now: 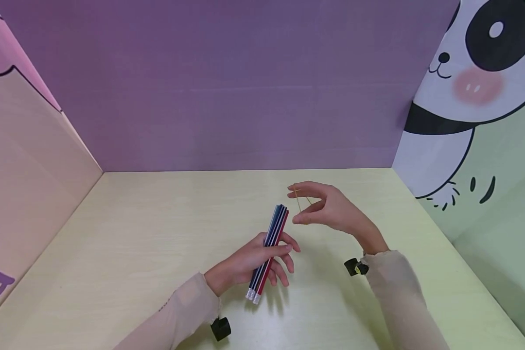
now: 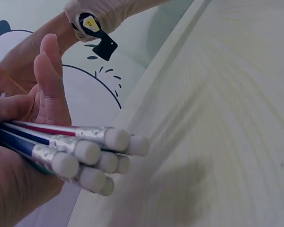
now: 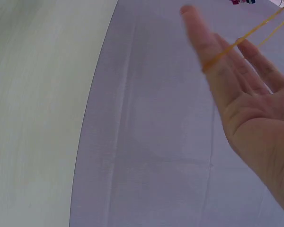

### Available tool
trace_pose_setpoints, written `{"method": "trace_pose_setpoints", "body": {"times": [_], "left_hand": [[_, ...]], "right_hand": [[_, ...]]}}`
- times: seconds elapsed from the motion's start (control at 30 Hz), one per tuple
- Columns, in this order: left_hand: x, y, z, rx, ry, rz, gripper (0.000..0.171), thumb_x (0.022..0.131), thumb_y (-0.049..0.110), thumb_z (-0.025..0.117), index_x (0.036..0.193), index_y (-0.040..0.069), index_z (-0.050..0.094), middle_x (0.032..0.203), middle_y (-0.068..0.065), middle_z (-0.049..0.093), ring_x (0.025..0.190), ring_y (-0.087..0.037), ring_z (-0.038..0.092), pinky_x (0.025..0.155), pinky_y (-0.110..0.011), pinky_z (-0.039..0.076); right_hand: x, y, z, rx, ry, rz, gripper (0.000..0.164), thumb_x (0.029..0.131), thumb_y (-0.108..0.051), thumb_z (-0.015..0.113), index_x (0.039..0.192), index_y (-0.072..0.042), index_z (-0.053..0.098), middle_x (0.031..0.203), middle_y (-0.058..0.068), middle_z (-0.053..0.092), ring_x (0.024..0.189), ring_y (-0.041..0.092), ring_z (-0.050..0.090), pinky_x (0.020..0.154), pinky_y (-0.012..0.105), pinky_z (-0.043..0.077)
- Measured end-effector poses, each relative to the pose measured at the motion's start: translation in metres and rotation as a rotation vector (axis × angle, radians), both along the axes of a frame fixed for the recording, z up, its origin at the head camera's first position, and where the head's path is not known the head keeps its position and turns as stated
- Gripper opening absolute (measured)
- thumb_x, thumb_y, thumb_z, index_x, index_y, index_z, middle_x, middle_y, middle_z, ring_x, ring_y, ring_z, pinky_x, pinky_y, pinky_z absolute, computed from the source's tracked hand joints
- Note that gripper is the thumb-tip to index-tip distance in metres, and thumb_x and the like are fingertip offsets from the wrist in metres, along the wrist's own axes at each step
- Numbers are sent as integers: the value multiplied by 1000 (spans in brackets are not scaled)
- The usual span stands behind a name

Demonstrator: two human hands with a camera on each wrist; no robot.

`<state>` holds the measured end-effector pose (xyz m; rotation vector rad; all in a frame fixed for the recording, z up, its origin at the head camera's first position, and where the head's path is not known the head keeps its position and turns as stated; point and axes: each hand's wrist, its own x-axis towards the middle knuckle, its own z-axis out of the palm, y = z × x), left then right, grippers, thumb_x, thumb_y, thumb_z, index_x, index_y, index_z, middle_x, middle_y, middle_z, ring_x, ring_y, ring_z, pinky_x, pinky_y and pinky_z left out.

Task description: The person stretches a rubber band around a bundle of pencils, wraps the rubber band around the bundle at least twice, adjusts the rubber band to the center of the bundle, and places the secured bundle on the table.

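Note:
A bundle of several pencils (image 1: 274, 227) lies across my left hand (image 1: 250, 257), the thumb pressed over it. Dark blue and red barrels show, and in the left wrist view the white erasers (image 2: 87, 152) point toward the camera. Just beyond the bundle's upper end, my right hand (image 1: 334, 210) is raised with thumb and fingers spread apart. A thin yellow rubber band (image 3: 222, 55) is looped round its thumb and fingers and stretched between them. In the head view the band stands just right of the pencils' upper ends, apart from them.
Both hands are above a pale wooden table (image 1: 157, 218). A purple wall (image 1: 245, 97) closes off the back, with printed panels on the left and right (image 1: 498, 204). Black wrist mounts (image 1: 220, 329) hang below both cuffs.

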<state>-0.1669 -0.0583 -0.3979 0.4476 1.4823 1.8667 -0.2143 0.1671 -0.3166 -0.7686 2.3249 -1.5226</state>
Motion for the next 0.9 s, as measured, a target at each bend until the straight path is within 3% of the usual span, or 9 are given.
{"method": "trace_pose_setpoints", "body": {"times": [0.2, 0.33, 0.43, 0.63, 0.73, 0.9], "left_hand": [[3, 3, -4, -16, 32, -59, 23, 103, 21, 55, 116, 3, 57, 81, -11, 69, 62, -27, 72, 49, -29, 54], [5, 4, -4, -46, 67, -95, 22, 103, 20, 55, 117, 3, 57, 82, -12, 70, 63, -28, 72, 49, -30, 55], [6, 4, -3, -58, 80, -107, 21, 103, 19, 54, 117, 4, 57, 83, -12, 70, 64, -28, 73, 49, -30, 55], [8, 2, 4, -22, 103, -107, 20, 103, 15, 53, 117, 1, 57, 82, -13, 71, 61, -25, 72, 47, -27, 53], [9, 1, 6, -20, 106, -122, 20, 104, 14, 52, 116, 0, 57, 83, -12, 71, 61, -24, 72, 47, -26, 52], [8, -1, 7, -41, 114, -127, 22, 103, 16, 53, 118, 0, 57, 84, -14, 71, 61, -26, 72, 49, -29, 54]], "right_hand": [[6, -8, -1, 55, 11, 64, 61, 80, -21, 84, 133, -17, 55, 138, 1, 55, 120, 24, 62, 98, 44, 52], [9, -14, -4, 120, 43, 112, 59, 79, -29, 85, 131, -25, 56, 137, -5, 55, 124, 22, 59, 102, 47, 48], [7, -19, -11, 113, 29, 183, 56, 82, -30, 83, 131, -25, 56, 137, -3, 55, 124, 23, 59, 101, 46, 49], [-6, -24, -40, -65, -199, 397, 51, 89, -16, 73, 135, -6, 53, 139, 14, 54, 124, 30, 59, 101, 43, 48], [-8, -28, -50, -73, -224, 478, 52, 89, -21, 74, 134, -4, 53, 134, 15, 58, 117, 31, 61, 99, 42, 48], [-10, -28, -54, -32, -213, 471, 48, 87, -27, 77, 127, -7, 58, 116, 13, 66, 103, 33, 64, 92, 42, 51]]}}
